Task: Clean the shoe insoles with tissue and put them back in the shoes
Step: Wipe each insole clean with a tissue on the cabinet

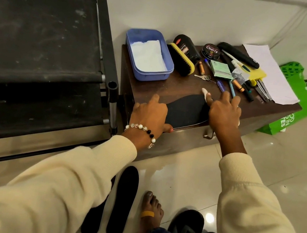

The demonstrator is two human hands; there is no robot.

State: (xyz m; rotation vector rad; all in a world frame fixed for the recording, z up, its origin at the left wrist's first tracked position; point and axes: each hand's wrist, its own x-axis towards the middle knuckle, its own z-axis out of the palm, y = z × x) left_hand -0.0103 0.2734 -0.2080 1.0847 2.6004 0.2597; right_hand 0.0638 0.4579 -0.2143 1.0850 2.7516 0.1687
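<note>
Insole [185,109], black, lying flat on the brown bench [173,88] at its near edge, heel end overhanging that edge slightly. Left hand [149,115] rests on the insole's left end, fingers relaxed, thumb hooked below the bench's near edge; beaded bracelet [142,129] at the wrist. Right hand [223,112] presses on the insole's right end, fingers spread and mostly straight, with white tissue [205,91] showing at the fingertips; whether the tissue is pinched or only pressed under them cannot be told. Blue tub [148,54] holding folded tissue, at the bench's far left corner. Yellow-backed shoe brush [181,61] just beside the tub, touching a black polish bottle [188,47]. Round polish tin [211,50] near the far edge. Keys [203,77], batteries, pens and small tools scattered across the bench's right half; white paper [269,74] at the right edge. Two further black insoles [123,202] on the tiled floor, side by side. Black shoes [187,222] on the floor next to a bare foot [151,207]. Green bag [295,111] beyond the bench's right edge. Black fabric rack [40,36] left of the bench.
</note>
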